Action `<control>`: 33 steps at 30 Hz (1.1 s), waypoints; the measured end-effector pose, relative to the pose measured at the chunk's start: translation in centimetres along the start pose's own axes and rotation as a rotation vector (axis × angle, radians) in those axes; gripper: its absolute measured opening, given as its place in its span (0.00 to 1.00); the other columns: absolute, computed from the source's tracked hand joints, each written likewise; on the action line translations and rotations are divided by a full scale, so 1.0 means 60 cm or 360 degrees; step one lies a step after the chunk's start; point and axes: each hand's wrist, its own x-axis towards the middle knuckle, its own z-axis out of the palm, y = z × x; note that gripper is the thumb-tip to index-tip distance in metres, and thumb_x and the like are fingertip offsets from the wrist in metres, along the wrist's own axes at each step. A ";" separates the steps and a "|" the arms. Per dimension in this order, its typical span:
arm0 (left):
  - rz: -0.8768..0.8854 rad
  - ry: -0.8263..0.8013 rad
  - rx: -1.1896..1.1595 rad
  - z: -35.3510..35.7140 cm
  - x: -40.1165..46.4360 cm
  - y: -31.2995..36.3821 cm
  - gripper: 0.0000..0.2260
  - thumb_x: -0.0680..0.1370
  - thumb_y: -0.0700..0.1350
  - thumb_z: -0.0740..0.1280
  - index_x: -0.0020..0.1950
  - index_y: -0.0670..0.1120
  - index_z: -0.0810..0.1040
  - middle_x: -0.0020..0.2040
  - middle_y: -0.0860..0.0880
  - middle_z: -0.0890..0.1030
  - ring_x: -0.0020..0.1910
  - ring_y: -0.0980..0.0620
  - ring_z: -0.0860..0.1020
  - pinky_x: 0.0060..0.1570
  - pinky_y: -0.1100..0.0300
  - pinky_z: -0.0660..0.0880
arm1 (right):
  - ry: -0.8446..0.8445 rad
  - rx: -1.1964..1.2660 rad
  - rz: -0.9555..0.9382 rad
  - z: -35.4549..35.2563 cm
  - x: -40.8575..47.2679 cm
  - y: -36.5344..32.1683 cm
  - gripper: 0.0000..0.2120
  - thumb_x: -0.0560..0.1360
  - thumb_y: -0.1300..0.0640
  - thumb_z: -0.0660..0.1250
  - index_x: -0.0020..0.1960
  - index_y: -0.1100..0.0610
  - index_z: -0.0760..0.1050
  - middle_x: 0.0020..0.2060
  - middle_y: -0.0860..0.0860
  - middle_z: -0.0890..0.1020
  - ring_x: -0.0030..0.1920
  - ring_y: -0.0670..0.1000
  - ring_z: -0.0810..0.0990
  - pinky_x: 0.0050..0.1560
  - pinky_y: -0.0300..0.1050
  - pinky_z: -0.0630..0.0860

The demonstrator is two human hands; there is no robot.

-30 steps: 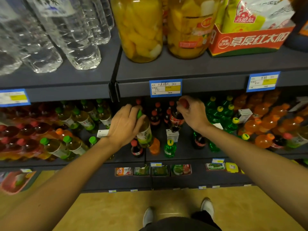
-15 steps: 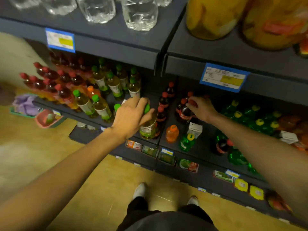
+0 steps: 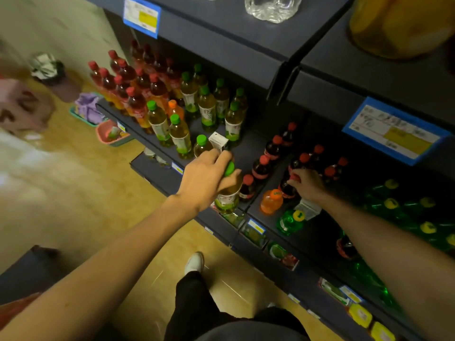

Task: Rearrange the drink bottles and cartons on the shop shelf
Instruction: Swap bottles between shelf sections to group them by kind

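Left hand (image 3: pixel 209 178): seen at the centre of the frame; its grip is wrapped around the neck of a green-capped tea bottle (image 3: pixel 227 195), the green cap showing between the fingers (image 3: pixel 222 158).
Green-capped tea bottle: held upright at the front edge of the middle shelf (image 3: pixel 246 148), its pale label and yellow-green contents visible below the hand.
Right hand (image 3: pixel 307 182): placed right of centre; its grip is closed over the red cap of a dark cola bottle (image 3: pixel 286 188) that stands on the shelf.
Cola bottles (image 3: pixel 262 168): several red-capped ones are ranged between and behind the two hands.
Orange bottle (image 3: pixel 270 201): set just beside the held cola bottle, toward the lower left of it.
Small white carton (image 3: pixel 218 142): seen just above the left hand, next to a green-capped bottle.
Second carton (image 3: pixel 307 209): partly covered under the right wrist, with a green bottle with a yellow cap (image 3: pixel 290 221) lying in front of it.
Tea bottles (image 3: pixel 206 107): grouped upright in the upper middle, with red-capped tea bottles (image 3: pixel 128 80) to their left.
Green soda bottles (image 3: pixel 403 207): massed at the right edge, in shadow.
Price tags (image 3: pixel 394 132): blue-framed ones are fixed to the upper shelf edge.
Floor (image 3: pixel 103 193): tan, with one white shoe (image 3: pixel 194 263) at the lower centre.
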 end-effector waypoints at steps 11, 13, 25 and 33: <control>0.0065 0.0000 -0.0105 0.001 -0.006 -0.043 0.16 0.79 0.59 0.55 0.51 0.47 0.67 0.40 0.45 0.75 0.37 0.43 0.75 0.31 0.54 0.73 | -0.0006 -0.0207 0.0089 0.009 0.024 -0.018 0.18 0.78 0.54 0.65 0.65 0.60 0.73 0.60 0.62 0.77 0.61 0.62 0.75 0.57 0.51 0.73; 0.0096 0.0009 -0.0128 0.006 -0.004 -0.056 0.15 0.78 0.59 0.57 0.51 0.47 0.68 0.39 0.45 0.75 0.36 0.44 0.75 0.31 0.55 0.73 | -0.0014 -0.0274 0.0129 0.005 0.021 -0.028 0.18 0.78 0.53 0.64 0.65 0.59 0.72 0.60 0.62 0.77 0.60 0.63 0.75 0.57 0.53 0.74; 0.0465 -0.0077 -0.0338 -0.005 0.025 -0.157 0.16 0.75 0.59 0.60 0.53 0.47 0.70 0.40 0.47 0.78 0.36 0.44 0.78 0.25 0.55 0.74 | 0.0714 -0.0140 0.0396 -0.008 -0.084 -0.115 0.14 0.78 0.52 0.61 0.62 0.56 0.73 0.54 0.62 0.78 0.52 0.65 0.78 0.47 0.55 0.77; 0.0542 -0.0074 -0.0343 -0.031 0.013 -0.165 0.18 0.75 0.61 0.59 0.52 0.47 0.72 0.38 0.46 0.79 0.31 0.44 0.77 0.23 0.55 0.73 | 0.0926 -0.0058 0.0187 0.014 -0.181 -0.154 0.10 0.75 0.62 0.66 0.55 0.62 0.76 0.52 0.63 0.78 0.48 0.65 0.79 0.47 0.57 0.78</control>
